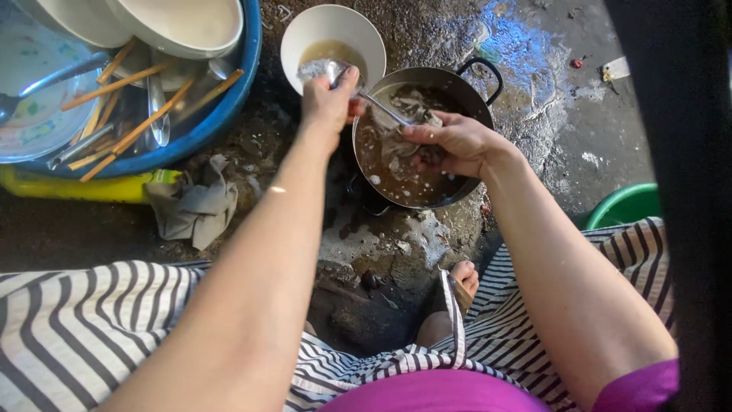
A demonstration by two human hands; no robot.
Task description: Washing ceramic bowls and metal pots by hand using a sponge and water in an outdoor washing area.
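My left hand (328, 103) grips a metal spoon (316, 70) close to its head, which hangs over a white bowl (366, 34) with a little brown liquid in it. The spoon's thin handle runs right towards my right hand (457, 141). That hand reaches over a black two-handled pot (457, 80) on the wet ground, its fingers curled on pale food scraps (396, 145) in brown broth. The bowl stands just left of the pot and touches its rim.
A blue basin (229, 107) at the upper left holds white bowls, plates, several wooden chopsticks (137, 126) and metal spoons. A grey rag (194, 202) and a yellow object (76, 187) lie below it. A green tub (625, 204) sits at right. My foot (463, 276) rests near the pot.
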